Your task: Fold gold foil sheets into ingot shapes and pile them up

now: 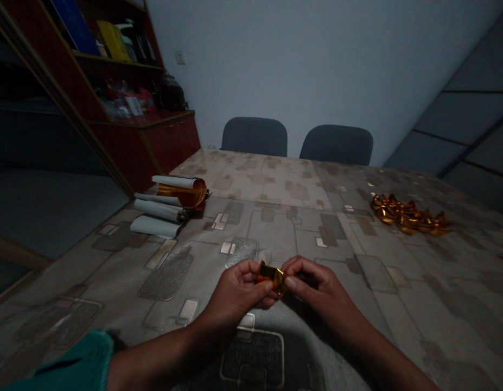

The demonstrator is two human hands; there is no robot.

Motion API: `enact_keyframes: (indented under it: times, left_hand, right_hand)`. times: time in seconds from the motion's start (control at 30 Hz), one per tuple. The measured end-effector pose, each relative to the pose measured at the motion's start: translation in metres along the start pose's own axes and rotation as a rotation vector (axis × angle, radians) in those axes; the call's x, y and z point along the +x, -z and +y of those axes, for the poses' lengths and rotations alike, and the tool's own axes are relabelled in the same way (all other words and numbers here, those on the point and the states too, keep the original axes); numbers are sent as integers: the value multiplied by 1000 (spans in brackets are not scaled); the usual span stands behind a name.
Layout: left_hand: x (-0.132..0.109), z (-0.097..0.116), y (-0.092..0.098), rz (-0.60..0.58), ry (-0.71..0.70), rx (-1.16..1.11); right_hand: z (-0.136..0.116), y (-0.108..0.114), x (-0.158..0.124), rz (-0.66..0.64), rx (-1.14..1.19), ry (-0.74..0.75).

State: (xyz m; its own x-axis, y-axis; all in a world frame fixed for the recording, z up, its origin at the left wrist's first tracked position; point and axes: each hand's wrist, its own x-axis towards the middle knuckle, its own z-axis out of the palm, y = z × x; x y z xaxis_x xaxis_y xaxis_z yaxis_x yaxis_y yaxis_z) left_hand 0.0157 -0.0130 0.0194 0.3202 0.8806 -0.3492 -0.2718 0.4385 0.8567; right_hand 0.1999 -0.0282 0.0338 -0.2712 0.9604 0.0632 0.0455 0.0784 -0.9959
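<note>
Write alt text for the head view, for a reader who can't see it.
A person's left hand and right hand hold a small, shiny gold piece above a table with a patterned cloth. Curled sheets lie at left, a cluster of gold pieces at right; two grey chairs stand at the far side.

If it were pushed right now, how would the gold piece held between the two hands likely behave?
The gold piece is probably light, since it looks small and thin-walled. It may crease or flatten under pressure, as it appears to be folded sheet. Its gloss suggests some slipperiness between the left hand and right hand.
</note>
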Motion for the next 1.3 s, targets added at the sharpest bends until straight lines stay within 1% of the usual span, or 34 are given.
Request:
enact_keyframes:
  times: [0.1, 0.2, 0.33, 0.57, 0.8, 1.1, 1.3]
  left_hand:
    - [0, 0, 1, 11, 32, 7]
    - [0, -1, 0, 19, 48, 13]
    - [0, -2, 0, -2, 33, -11]
    - [0, -1, 1, -13, 40, -15]
    - [1, -6, 2, -50, -22, 7]
    - [2, -7, 1, -38, -27, 50]
    - [0, -7, 1, -19, -15, 62]
  right_hand:
    - [-4, 1, 0, -16, -181, 72]
    - [-5, 2, 1, -30, -407, 96]
    - [0, 0, 2, 7, -519, 83]
    - [1, 0, 1, 42, -527, 85]
    - [-3, 1, 0, 62, -567, 48]
    - [1, -1, -1, 93, -605, 119]
    - [4, -3, 0, 62, -584, 132]
